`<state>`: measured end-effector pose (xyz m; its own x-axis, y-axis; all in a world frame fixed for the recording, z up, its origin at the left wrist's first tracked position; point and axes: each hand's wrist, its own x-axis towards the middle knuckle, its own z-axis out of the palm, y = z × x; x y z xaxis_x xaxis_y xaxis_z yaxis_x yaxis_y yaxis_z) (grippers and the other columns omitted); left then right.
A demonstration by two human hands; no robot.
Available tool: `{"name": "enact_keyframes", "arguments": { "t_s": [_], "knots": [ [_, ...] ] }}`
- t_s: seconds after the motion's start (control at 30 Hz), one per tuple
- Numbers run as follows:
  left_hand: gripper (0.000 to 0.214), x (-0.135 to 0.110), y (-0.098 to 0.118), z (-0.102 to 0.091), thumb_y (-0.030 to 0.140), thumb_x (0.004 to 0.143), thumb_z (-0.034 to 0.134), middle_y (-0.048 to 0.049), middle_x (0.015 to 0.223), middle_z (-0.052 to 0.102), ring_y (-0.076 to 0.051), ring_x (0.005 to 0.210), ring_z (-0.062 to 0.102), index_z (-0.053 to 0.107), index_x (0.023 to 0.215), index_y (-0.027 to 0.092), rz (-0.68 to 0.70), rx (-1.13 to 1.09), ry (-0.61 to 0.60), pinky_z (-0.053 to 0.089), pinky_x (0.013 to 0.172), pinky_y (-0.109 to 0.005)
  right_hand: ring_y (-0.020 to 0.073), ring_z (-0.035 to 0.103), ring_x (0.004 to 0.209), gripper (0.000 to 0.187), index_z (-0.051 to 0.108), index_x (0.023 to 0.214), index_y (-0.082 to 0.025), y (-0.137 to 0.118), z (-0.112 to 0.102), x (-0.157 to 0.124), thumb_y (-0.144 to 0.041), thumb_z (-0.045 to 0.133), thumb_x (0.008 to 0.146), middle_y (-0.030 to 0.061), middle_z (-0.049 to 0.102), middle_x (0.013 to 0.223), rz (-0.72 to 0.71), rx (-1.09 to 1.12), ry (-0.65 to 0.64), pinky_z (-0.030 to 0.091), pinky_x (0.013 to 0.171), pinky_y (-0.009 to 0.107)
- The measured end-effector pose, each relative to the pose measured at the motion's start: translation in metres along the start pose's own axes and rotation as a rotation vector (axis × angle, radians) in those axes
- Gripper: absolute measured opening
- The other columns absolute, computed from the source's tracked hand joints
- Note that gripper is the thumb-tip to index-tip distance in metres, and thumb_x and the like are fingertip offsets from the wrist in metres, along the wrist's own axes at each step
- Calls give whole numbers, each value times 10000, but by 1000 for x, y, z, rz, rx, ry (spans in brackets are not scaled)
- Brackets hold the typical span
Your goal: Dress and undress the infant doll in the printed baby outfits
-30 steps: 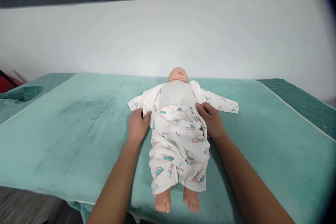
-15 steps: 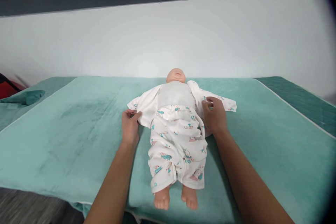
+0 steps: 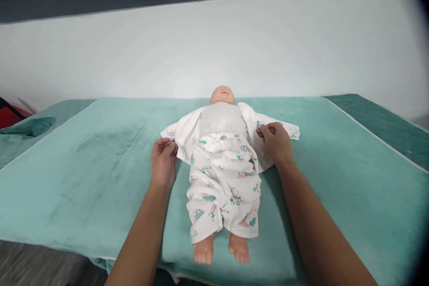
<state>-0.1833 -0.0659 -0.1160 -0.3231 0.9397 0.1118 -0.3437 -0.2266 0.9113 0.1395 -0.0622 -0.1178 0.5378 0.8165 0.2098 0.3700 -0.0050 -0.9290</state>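
A baby doll (image 3: 222, 94) lies on its back, feet towards me, in printed white trousers (image 3: 223, 178). Its white baby shirt (image 3: 189, 136) is spread open at the front, leaving the pale grey torso bare, and both sleeves stretch outwards. At the shirt's left edge, just below the sleeve, my left hand (image 3: 163, 158) has thumb and fingers pinched on the cloth. On the other side my right hand (image 3: 277, 142) pinches the right front panel beside the sleeve, partly covering that sleeve. The doll's feet stick out of the trouser legs.
A green padded cover (image 3: 100, 178) spreads under the doll, with darker green fabric at both far sides. Behind it rises a white wall (image 3: 187, 49) with a dark band above. Something red and black (image 3: 10, 114) sits at the far left. Grey floor shows at lower left.
My right fingers have closed into a pinch, and the right front panel is now pulled further outwards. My left hand has shifted slightly left, its fingertips closer together. The view has moved a little.
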Motion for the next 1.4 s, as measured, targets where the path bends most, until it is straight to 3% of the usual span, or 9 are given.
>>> {"name": "enact_keyframes", "arguments": {
  "t_s": [0.23,0.43,0.6,0.7,0.83,0.97,1.13,1.27,1.4],
  "knots": [
    [251,8,-1,-5,104,655,773,-27,899,667,-139,840,642,659,869,169,-126,-124,39,500,721,-251,189,573,741,213,648,773,-205,0,-2,2,-418,654,764,20,658,771,-94,-183,-122,422,726,336],
    [154,12,0,-7,87,720,737,-91,1049,731,-162,929,685,680,851,143,-244,-207,89,559,798,-267,137,478,556,223,573,794,-216,-4,-7,0,-424,649,767,-34,577,640,21,57,7,383,576,289],
    [219,11,0,-8,85,688,778,-47,986,728,-125,795,677,676,869,156,-225,-209,76,551,689,-229,180,566,661,195,617,864,-219,2,-17,2,-398,628,789,3,637,725,-22,-127,174,435,676,332],
    [265,9,4,-8,88,676,797,-13,976,715,-110,790,673,675,888,189,-222,-276,35,548,709,-224,225,610,767,217,635,962,-215,8,-20,5,-357,603,801,55,678,875,-86,-266,198,473,766,396],
    [259,5,8,-4,122,702,802,-18,1073,702,-142,955,683,687,912,219,-204,-292,-53,546,856,-260,287,590,1082,263,647,1053,-184,8,-15,1,-240,536,822,146,653,1130,-362,-356,158,458,971,470],
    [295,4,5,-1,113,667,821,-30,1178,679,-180,1089,662,688,905,225,-135,-200,-82,504,974,-301,263,540,1253,344,622,1212,-184,4,-5,-6,-245,436,928,134,622,1304,-574,-311,24,421,1089,456],
    [323,10,1,1,100,670,818,-14,1189,663,-159,1096,655,673,921,240,-123,-246,-110,489,993,-293,317,366,1443,531,482,1430,-160,11,4,-9,-412,462,963,169,404,1553,-551,-381,-238,341,1163,544],
    [342,12,3,4,115,655,828,-5,1123,663,-123,938,666,662,926,242,-187,-317,-107,524,892,-273,324,288,1484,582,444,1465,-186,17,4,-10,-365,525,918,152,331,1597,-522,-424,-268,298,1173,585],
    [334,11,5,1,122,646,812,16,986,649,-97,814,629,650,910,247,-104,-300,-81,507,835,-263,316,306,1478,601,464,1449,-243,20,-3,-10,-245,548,854,100,334,1603,-465,-425,-266,247,1178,623]
  ]
}}
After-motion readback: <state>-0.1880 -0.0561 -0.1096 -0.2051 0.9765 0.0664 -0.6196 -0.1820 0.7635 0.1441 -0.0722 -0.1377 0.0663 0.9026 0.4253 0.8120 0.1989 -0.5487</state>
